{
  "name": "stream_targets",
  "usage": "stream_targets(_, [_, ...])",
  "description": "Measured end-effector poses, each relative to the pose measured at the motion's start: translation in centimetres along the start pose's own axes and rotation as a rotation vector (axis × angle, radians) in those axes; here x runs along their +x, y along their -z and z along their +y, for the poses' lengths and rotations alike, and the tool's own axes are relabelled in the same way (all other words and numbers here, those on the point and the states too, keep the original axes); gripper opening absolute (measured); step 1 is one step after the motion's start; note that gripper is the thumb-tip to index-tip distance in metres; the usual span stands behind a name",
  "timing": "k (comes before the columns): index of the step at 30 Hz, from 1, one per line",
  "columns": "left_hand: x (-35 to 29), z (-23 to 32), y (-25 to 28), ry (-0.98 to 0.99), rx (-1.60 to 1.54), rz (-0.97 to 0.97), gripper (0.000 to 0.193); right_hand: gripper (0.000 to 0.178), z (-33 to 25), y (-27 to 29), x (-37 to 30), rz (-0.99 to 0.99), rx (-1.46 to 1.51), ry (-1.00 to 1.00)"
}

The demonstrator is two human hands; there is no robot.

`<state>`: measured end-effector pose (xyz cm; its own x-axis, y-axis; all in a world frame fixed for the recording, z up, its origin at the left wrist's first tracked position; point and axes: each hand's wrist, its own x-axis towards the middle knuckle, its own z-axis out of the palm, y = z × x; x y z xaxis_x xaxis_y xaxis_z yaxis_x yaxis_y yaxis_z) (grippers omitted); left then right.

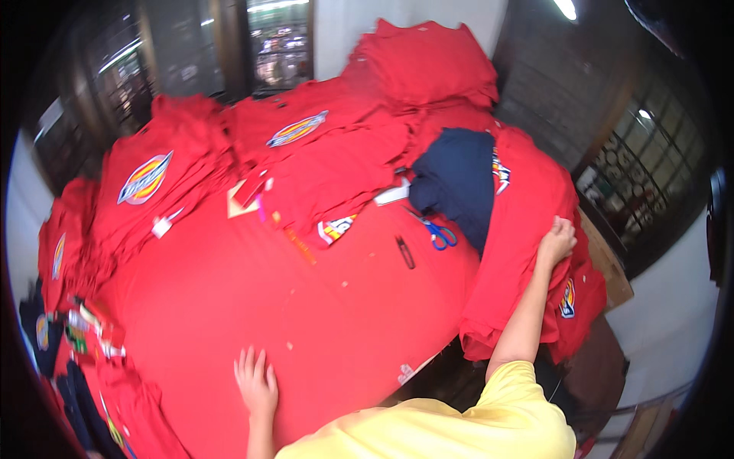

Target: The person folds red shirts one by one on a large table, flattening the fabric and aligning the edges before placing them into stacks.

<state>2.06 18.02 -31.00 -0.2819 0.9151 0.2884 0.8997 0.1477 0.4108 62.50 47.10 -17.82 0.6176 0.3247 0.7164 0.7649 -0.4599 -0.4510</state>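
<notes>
My left hand lies on the red cloth near its front edge, fingers stretched out and nothing held. Off to the right, my right arm reaches out, and my right hand has its fingers curled on a red T-shirt draped over the table's right side. A dark navy garment is bunched up against that shirt's left side. Between my hands lie blue-handled scissors, their blades partly hidden, and a small dark cutter-like tool.
Red T-shirts with oval logos are heaped along the left and back, with a tall pile at the far end. Paper cards, an orange ruler-like strip and a white tag lie among them. Dark barred windows stand at right.
</notes>
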Motion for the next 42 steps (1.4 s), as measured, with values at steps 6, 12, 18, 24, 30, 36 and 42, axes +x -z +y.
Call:
stream_targets(6, [0.6,5.1,4.4,0.163,-0.847,-0.283,0.041,0.022,-16.1,12.9,-10.0,-0.386,1.022,0.483])
stream_targets(12, [-0.7,7.1,3.4,0.467,-1.842,-0.196,0.070,0.015,-17.9,28.7,-25.9,-1.814,1.639,0.391])
stream_targets(18, [-6.7,1.2,5.5,0.634,-1.517,-0.074,0.058,0.026,-14.2,24.2,-39.5,-1.448,0.991,1.139])
stream_targets(24, [-18.7,-4.7,12.5,0.766,-1.255,-0.061,0.046,0.027,-12.2,28.8,-39.7,-2.294,1.224,0.910])
stream_targets(30, [-20.4,-3.6,17.8,0.530,-0.167,0.155,0.038,0.029,-14.4,30.0,-38.9,-2.057,0.764,0.820])
stream_targets(36, [-12.4,-0.4,15.4,0.008,-0.458,-0.004,0.036,0.027,-14.0,32.5,-42.9,-1.567,0.977,1.760])
stream_targets(42, [-13.4,-0.4,10.7,-0.054,-0.249,-0.670,0.042,0.015,-16.6,38.3,-42.1,-2.146,0.755,1.945])
